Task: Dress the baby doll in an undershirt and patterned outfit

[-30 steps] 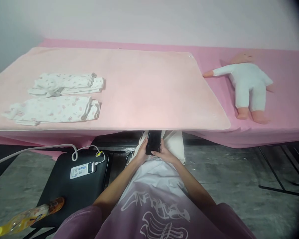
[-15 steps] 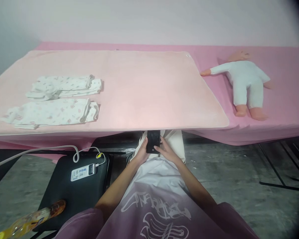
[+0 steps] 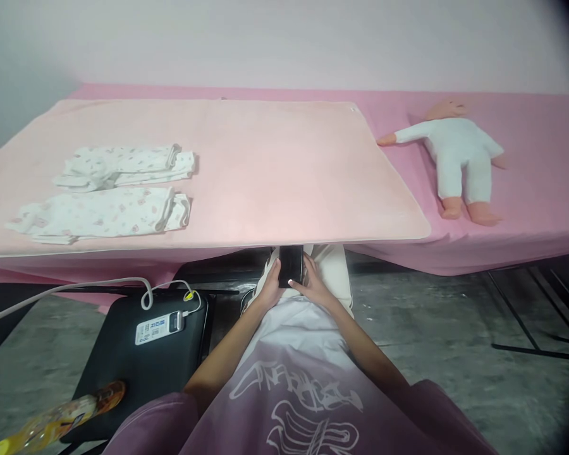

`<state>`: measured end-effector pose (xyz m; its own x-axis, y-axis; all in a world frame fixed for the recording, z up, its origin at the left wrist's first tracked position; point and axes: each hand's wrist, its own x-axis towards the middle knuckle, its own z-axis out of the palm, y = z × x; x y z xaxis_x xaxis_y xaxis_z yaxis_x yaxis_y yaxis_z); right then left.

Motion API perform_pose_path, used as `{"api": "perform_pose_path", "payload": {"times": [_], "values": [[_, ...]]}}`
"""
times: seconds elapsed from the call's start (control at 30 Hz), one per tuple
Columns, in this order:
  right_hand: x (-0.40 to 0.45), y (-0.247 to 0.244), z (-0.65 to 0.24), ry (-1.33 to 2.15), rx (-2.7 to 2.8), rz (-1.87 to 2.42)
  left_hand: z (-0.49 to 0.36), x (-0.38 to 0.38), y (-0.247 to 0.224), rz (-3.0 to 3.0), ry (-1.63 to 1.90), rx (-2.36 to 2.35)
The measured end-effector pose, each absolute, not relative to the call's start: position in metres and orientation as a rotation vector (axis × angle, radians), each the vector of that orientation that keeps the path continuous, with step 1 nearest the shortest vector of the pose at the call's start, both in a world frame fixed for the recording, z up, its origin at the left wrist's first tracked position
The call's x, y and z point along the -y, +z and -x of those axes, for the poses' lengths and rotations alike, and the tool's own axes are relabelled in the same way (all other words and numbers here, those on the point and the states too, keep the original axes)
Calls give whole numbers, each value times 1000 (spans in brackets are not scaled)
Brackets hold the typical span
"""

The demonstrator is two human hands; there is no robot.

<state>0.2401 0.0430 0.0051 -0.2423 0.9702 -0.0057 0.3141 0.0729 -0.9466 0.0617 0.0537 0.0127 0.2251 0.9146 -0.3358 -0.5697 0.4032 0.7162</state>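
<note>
A black smartphone is held over my lap, just below the table's front edge. My left hand grips its left side, thumb along the edge. On the other side my right hand holds it too, with the thumb at the lower part of the phone. Above them on the table lies a pale pink mat. Two folded, printed white baby garments, one farther back and one nearer, rest at the mat's left. To the right a baby doll in a white suit lies on its back.
A pink cloth covers the table. At my left stands a black stool bearing a white power bank with a cable and a bottle with a yellow cap. Thin black metal legs stand at lower right.
My right thumb has shifted slightly on the phone. The view has turned a little, so the doll and mat edge appear slightly farther left.
</note>
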Motion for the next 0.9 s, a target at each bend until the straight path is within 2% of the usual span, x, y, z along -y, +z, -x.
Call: {"api": "perform_pose_path", "payload": {"times": [0.5, 0.9], "values": [[-35, -22, -241, 1308, 1565, 1204, -57, -52, 7, -464, 1036, -863], [-29, -21, -241, 1343, 1589, 1133, -54, -45, 11, -519, 1025, -874]]}}
